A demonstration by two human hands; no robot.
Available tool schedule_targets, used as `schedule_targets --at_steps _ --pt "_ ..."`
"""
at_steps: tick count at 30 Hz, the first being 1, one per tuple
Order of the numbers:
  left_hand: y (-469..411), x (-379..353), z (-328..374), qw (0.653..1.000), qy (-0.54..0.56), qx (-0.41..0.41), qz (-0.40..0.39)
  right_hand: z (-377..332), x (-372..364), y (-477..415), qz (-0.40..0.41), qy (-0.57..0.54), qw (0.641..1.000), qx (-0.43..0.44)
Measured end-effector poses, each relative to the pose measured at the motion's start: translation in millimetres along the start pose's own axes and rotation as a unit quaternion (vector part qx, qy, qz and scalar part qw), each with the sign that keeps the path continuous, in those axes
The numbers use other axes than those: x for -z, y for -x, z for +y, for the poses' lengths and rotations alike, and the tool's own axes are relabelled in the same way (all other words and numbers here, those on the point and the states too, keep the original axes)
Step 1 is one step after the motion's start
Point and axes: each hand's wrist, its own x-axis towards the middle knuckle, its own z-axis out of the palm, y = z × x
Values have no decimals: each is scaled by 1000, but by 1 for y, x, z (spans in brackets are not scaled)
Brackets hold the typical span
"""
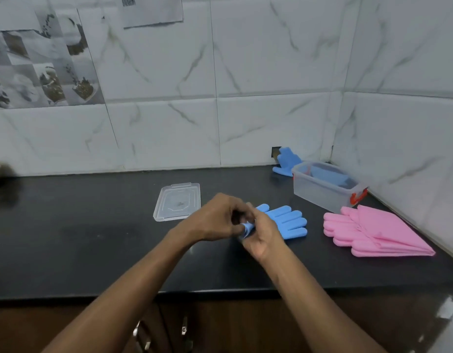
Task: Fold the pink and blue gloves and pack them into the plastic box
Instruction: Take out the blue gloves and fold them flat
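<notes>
A blue glove [286, 221] lies on the black counter, fingers pointing right. My left hand [220, 217] and my right hand [261, 236] both pinch its rolled cuff end in the middle of the counter. A stack of pink gloves [375, 231] lies flat to the right. The clear plastic box [322, 187] with red latches stands at the back right corner and holds a folded blue glove [331, 177]. Another blue glove [286, 161] leans against the wall behind the box.
The box's clear lid [178, 201] lies flat just left of my hands. Marble-tiled walls close off the back and right sides. The counter's front edge [195, 293] runs below my forearms, with cabinet doors underneath.
</notes>
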Motion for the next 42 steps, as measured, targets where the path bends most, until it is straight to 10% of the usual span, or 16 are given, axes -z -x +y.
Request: schedule_targets --at_steps 3,5,7,10,15,21,24,32,42 --pt "18 2 -17 960 196 61 189 -21 -21 1 19 119 990 73" --pt "24 -7 -38 809 411 235 347 -40 -28 8 10 213 974 79" --pt "20 -30 -48 642 619 404 202 -57 -38 16 -32 285 956 67" --pt "-2 -68 -49 446 811 377 -39 -77 -55 25 -83 353 931 35" --pt "-45 -60 -48 304 903 243 184 -116 -45 37 -154 485 861 -5" --pt "-13 -12 -72 350 839 203 363 -151 28 4 -72 479 875 -20" --pt "17 -12 -77 460 794 254 304 -130 55 -25 28 434 900 -23" --pt "48 -7 -100 632 554 473 264 -97 83 -69 204 581 784 76" --pt "28 -19 -110 812 190 466 297 -81 87 -63 254 755 580 170"
